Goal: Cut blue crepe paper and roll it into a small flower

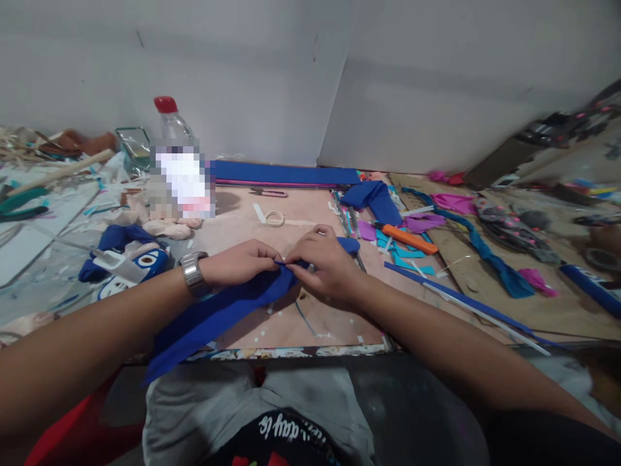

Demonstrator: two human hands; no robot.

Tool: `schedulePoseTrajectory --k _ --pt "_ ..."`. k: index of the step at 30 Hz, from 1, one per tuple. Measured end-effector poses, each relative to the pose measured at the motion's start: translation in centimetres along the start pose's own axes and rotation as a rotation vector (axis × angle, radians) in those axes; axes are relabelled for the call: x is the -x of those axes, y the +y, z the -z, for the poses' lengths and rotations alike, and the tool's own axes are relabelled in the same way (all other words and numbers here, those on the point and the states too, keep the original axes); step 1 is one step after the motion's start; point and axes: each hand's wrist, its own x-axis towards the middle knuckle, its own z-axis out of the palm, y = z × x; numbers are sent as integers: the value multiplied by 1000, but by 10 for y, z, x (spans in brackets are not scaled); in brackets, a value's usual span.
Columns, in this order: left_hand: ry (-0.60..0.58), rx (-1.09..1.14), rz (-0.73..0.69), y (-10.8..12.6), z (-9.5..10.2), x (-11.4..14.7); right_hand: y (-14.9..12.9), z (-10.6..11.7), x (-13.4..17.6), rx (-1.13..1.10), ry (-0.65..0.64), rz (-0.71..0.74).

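Note:
A long strip of blue fabric (pixel 228 307) runs from between my hands down to the lower left, past the table's front edge. My left hand (pixel 247 262), with a metal watch on its wrist, pinches the strip near its gathered part. Right beside it, my right hand (pixel 323 262) pinches the same strip, fingertips almost touching those of the left. A short end of the blue cloth shows beyond the right hand. The exact fold between the fingertips is too small to make out. Behind the hands lie a roll of tape (pixel 274 219) and small thread snips (pixel 268 193).
An orange utility knife (pixel 406 239) lies to the right among blue and purple scraps. A bottle with a red cap (pixel 165 105) stands at the back left, near a hot glue gun (pixel 133 265) and green-handled pliers (pixel 24 204). Folded blue fabric (pixel 286 173) lies along the wall.

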Motion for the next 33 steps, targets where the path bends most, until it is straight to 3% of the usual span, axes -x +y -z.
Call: schedulePoseTrajectory --k 5,8,15,22,33 --pt "34 130 8 -1 -3 -1 0 2 0 72 22 77" --pt "50 90 4 -2 -2 -1 0 2 0 83 31 67" --pt "107 -175 -81 4 -3 -1 -1 1 1 55 -8 -5" --pt "258 -543 -232 11 -12 8 -2 1 0 32 -52 -94" --pt "332 -935 -294 6 -17 8 -5 0 -3 14 -92 -169"
